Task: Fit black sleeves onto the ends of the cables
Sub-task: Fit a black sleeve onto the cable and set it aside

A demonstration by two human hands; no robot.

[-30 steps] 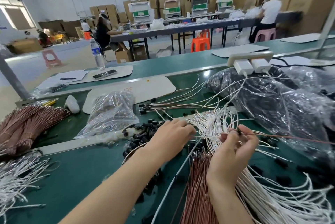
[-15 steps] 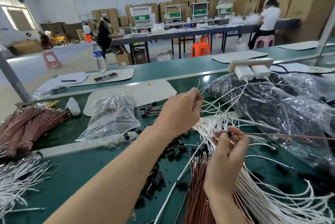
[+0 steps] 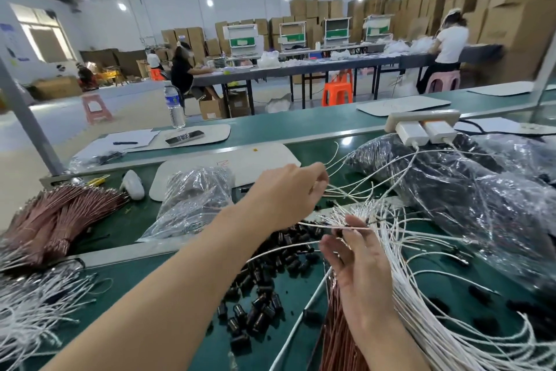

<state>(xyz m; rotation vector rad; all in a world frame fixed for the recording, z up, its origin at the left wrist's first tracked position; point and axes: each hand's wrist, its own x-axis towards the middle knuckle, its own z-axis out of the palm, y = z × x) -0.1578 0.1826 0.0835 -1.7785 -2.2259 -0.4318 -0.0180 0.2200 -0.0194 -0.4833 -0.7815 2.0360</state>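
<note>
left hand (image 3: 288,193) up past the black sleeves (image 3: 261,295), pinching some white cables (image 3: 421,304) | right hand (image 3: 358,259) just right of sleeves, fingers loose, thin cable (image 3: 316,225) across them, can't tell if gripped

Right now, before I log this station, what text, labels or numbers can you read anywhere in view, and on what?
No text here reads clearly.
Water bottle: printed label, too blurred to read.
White board: faint red handwritten marks, illegible.
Wall posters: too small and blurred.
Cardboard box under the far table: white label, too small.
</note>
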